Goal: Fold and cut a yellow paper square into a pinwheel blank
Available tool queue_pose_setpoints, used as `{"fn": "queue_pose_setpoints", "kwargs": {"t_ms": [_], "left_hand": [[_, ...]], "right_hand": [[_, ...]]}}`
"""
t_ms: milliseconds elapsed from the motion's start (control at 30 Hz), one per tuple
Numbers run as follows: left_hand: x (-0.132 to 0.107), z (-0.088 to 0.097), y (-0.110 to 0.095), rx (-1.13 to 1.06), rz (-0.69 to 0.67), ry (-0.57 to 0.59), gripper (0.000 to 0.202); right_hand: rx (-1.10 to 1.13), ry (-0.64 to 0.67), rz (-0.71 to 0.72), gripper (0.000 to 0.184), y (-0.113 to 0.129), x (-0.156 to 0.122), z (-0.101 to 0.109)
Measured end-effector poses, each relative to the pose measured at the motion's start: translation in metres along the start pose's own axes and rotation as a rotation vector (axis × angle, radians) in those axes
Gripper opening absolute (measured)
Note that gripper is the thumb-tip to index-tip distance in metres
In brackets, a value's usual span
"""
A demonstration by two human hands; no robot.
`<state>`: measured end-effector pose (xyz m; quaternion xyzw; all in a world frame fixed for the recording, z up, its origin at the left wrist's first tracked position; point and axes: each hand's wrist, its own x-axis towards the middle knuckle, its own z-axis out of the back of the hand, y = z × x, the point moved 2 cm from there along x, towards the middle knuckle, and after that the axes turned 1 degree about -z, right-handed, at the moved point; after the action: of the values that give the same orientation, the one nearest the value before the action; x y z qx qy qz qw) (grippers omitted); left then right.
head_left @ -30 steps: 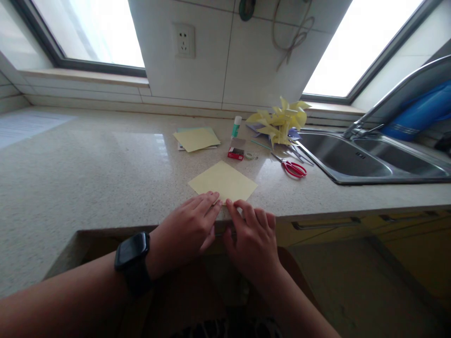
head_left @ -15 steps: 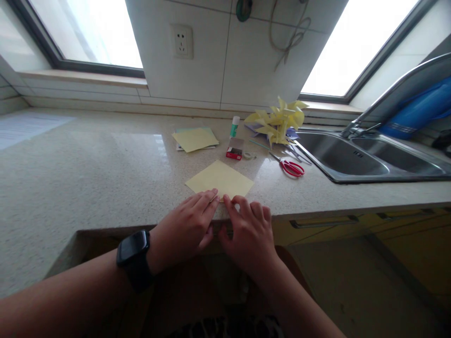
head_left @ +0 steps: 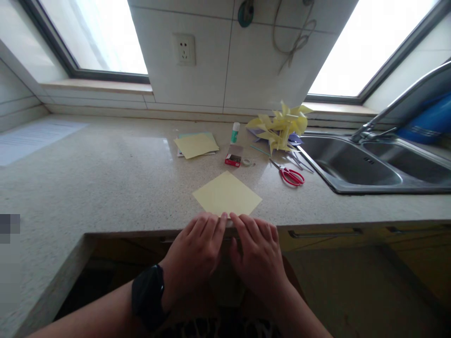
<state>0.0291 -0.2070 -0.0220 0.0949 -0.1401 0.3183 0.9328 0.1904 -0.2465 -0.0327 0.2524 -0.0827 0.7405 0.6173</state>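
A square of pale yellow paper (head_left: 227, 192) lies on the counter with one corner toward me. At that near corner, close to the counter's front edge, the fingertips of both hands touch it. My left hand (head_left: 197, 241), with a black watch (head_left: 148, 295) at the wrist, has its fingers stretched out side by side; its thumb is hidden. My right hand (head_left: 257, 246) rests its extended fingers just right of the same corner, thumb apart below the edge. The index fingertips almost meet. Fingers cover the paper's near corner, so any fold there is hard to make out.
Behind the paper are a stack of coloured sheets (head_left: 197, 145), a glue stick (head_left: 235, 133), a small red box (head_left: 233, 160), a tape ring (head_left: 246, 162) and red-handled scissors (head_left: 291, 177). Yellow paper pinwheels (head_left: 282, 126) lie beside the steel sink (head_left: 338, 188).
My view has shifted, and the paper appears lower and slightly right. The right hand's curled fingers have straightened, and both index fingertips have come closer together at the near corner.
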Motion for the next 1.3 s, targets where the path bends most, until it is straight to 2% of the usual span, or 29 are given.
{"fn": "queue_pose_setpoints", "kwargs": {"t_ms": [100, 200, 433, 633, 800, 1100, 1300], "left_hand": [[0.001, -0.002, -0.010, 0.059, 0.030, -0.030, 0.053], [0.004, -0.004, -0.018, 0.097, 0.052, -0.059, 0.049], [0.009, -0.011, -0.040, 0.004, 0.236, -0.075, 0.048], [0.007, -0.017, -0.054, 0.011, 0.301, -0.089, 0.054], [0.012, -0.017, -0.056, 0.017, 0.339, -0.134, 0.049], [0.016, -0.019, -0.050, 0.047, 0.326, -0.160, 0.045], [0.017, -0.026, -0.049, 0.007, 0.333, -0.187, 0.049]], "right_hand": [[0.046, -0.006, 0.009, 0.037, -0.006, -0.002, 0.001], [0.063, -0.015, 0.007, 0.037, -0.009, -0.003, 0.001], [0.061, 0.005, 0.000, 0.036, -0.012, -0.003, 0.003], [0.037, 0.048, 0.002, 0.038, -0.015, 0.001, 0.003], [0.004, 0.060, 0.011, 0.040, -0.017, 0.003, 0.000], [-0.042, 0.072, 0.023, 0.041, -0.014, 0.006, 0.002], [-0.058, 0.105, 0.024, 0.045, -0.013, 0.010, 0.004]]}}
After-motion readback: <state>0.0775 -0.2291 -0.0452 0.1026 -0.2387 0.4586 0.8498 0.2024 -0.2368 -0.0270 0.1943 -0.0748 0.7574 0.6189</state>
